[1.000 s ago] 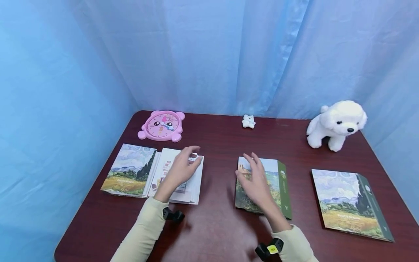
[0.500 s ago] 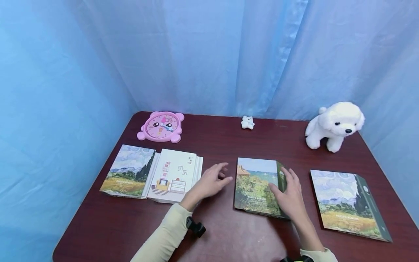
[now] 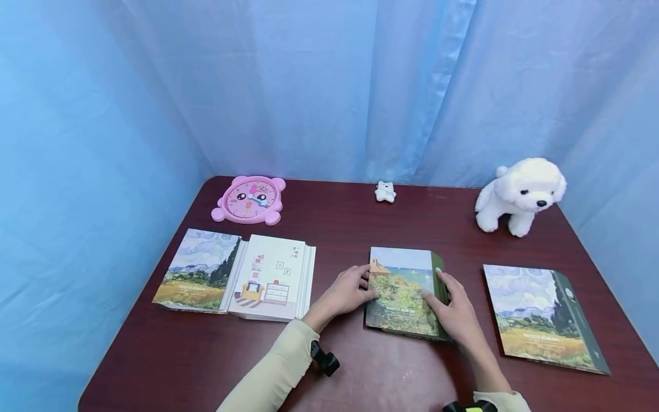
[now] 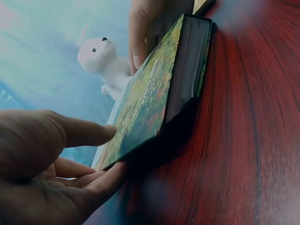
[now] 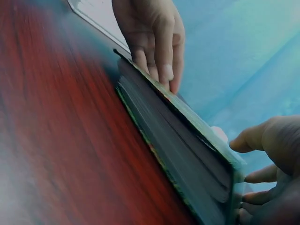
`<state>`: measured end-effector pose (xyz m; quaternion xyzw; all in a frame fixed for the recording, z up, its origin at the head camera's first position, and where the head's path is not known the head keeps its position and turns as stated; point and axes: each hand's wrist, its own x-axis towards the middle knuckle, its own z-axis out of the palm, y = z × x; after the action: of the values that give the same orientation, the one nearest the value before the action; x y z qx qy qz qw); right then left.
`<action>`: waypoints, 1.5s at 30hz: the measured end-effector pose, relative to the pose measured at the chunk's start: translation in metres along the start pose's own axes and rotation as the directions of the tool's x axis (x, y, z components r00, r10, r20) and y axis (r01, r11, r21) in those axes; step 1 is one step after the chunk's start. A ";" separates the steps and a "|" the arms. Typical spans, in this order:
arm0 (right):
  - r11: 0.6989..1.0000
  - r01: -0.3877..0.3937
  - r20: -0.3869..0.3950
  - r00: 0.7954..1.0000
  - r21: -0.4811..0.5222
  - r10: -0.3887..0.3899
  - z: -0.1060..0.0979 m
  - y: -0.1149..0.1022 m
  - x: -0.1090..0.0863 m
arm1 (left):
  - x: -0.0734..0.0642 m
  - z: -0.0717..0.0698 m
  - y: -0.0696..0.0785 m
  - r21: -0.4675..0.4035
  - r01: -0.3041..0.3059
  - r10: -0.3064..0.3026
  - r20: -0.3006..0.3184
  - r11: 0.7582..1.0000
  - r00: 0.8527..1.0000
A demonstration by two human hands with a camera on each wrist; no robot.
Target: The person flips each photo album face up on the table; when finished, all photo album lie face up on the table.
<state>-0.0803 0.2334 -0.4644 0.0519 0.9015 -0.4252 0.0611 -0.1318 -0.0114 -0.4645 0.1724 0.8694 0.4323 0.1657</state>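
While the rectangular, green-spined, stiff-covered photo album [image 3: 401, 289] is lying on the dark-red, wood-grained table [image 3: 332, 223], the left hand [image 3: 346, 290] is pinching its left edge; the right hand [image 3: 457, 312], somewhat blurred, is apparently gripping the right. They are seemingly securing a two-handed hold, the next move probably calling for even pressure.

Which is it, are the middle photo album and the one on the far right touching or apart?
Apart. The head view shows it: a strip of table lies between the middle album and the far-right album.

Smooth photo album [image 3: 401, 289], apparently card
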 end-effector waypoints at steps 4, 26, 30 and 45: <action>1.000 -0.012 -0.014 1.000 0.019 0.012 0.003 -0.001 -0.001 | 0.002 0.003 0.000 0.007 0.007 -0.007 -0.002 1.000 1.000; 0.970 0.122 -0.032 0.993 0.208 -0.118 -0.004 -0.038 -0.009 | 0.001 0.007 0.014 0.145 0.024 -0.016 -0.055 0.989 0.998; 0.962 0.123 -0.034 0.992 0.242 -0.119 -0.005 -0.040 -0.010 | 0.000 0.006 0.017 0.193 0.051 -0.044 -0.042 0.980 0.998; 0.847 0.042 -0.026 0.999 0.530 -0.034 -0.006 -0.051 -0.007 | 0.000 -0.008 0.009 0.153 0.039 -0.044 0.031 0.988 0.999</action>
<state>-0.0809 0.2054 -0.4211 0.0523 0.7505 -0.6582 0.0290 -0.1337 -0.0122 -0.4524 0.1739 0.9003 0.3582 0.1760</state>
